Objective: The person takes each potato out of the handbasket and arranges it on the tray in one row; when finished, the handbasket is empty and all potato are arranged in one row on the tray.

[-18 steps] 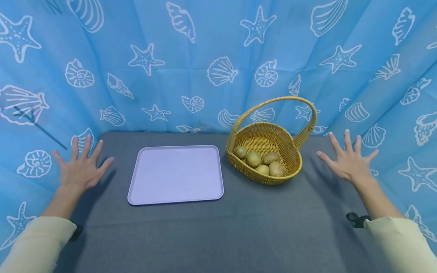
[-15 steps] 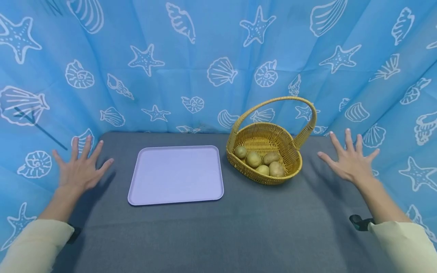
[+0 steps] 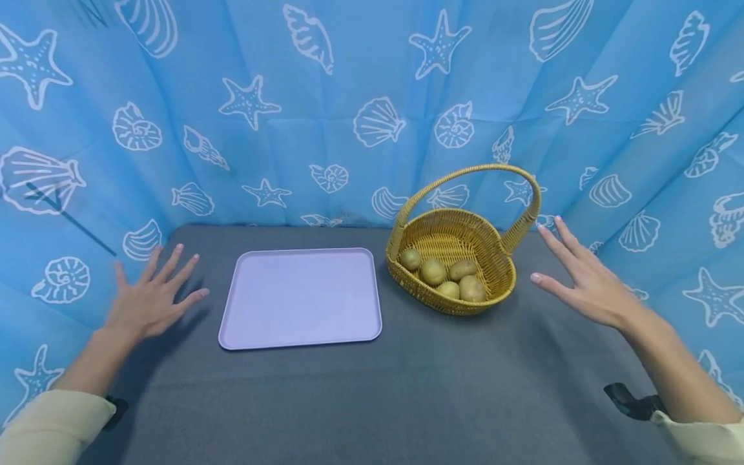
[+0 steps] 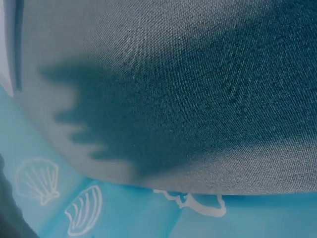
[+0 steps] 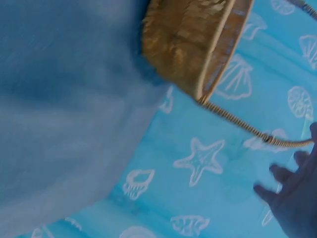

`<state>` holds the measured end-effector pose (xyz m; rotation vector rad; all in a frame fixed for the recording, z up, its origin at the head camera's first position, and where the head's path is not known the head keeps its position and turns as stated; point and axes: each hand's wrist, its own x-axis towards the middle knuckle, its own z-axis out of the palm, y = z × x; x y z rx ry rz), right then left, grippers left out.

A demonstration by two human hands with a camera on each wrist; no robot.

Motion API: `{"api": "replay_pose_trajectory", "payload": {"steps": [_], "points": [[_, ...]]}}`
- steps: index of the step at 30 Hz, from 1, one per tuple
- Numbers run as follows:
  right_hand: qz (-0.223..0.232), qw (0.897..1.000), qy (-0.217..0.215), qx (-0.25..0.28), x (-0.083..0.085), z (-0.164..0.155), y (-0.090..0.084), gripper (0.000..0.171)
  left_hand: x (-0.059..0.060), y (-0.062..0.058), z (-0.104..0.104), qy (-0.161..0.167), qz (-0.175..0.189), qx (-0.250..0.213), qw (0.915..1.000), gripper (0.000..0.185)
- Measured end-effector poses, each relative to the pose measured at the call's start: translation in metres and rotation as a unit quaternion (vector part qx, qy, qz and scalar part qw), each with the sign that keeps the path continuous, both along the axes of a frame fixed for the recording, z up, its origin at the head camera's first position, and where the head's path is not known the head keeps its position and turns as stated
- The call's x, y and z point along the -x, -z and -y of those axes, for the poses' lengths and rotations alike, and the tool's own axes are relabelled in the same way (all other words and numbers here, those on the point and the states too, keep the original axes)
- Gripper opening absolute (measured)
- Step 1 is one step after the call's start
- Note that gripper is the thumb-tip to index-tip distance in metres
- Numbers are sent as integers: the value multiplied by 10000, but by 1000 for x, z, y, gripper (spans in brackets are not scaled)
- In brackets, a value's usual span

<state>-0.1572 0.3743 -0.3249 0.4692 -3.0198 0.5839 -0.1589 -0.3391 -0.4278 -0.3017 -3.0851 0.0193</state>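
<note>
the left hand (image 3: 152, 298) hovers over the grey, finely woven cloth-covered table (image 3: 372, 400), fingers spread and straight, holding nothing. it sits just left of the flat, pale lilac rectangular plastic tray (image 3: 301, 298) with rounded corners and a low raised rim; hand and tray are apart. in the left wrist view only the cloth's twill-like weave (image 4: 198, 99) and the hand's jagged shadow on it show, with a sliver of the tray's edge (image 4: 4, 49) at the far left.

the right hand (image 3: 584, 284) is held over the table to the right of the oval, golden-yellow woven wicker basket (image 3: 500, 271), fingers straight and loosely fanned, gripping nothing. its fingertips are near the basket's arched, braided handle (image 3: 465, 173) on the right side, but not touching it. the right wrist view is blurred: it shows the basket's ribbed outer wall (image 5: 183, 44), the thin handle (image 5: 247, 129) and dark fingertips (image 5: 292, 198) at the lower right corner.

inside the basket lie five small, rounded, dull yellow-brown potatoes (image 3: 433, 271) with smooth matte skins, clustered at the front of the bowl and touching one another.

behind and around the table hangs a creased, thin blue fabric backdrop (image 3: 349, 77) printed with white outlined shells and starfish. pale cream sleeves (image 3: 52, 429) cover both forearms.
</note>
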Motion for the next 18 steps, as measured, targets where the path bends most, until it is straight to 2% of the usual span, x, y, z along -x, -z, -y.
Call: {"api": "replay_pose_trajectory", "payload": {"steps": [3,6,8,12,18], "points": [[396,9973,-318,524,3,15,-5,82,-1,4,-4,195,296,-69,9993,83],[776,9902,-686,935,12,26,-5,83,0,8,-8,374,673,-146,9969,83],[1119,9827,-889,1177,21,32,-4,85,0,10,-12,471,909,-220,9945,84],[1922,9626,-1033,1605,44,39,2,88,-2,13,-20,595,1264,-480,9890,85],[2587,9410,-1181,1833,79,35,13,90,-4,16,-26,816,1432,-736,9836,76]]}}
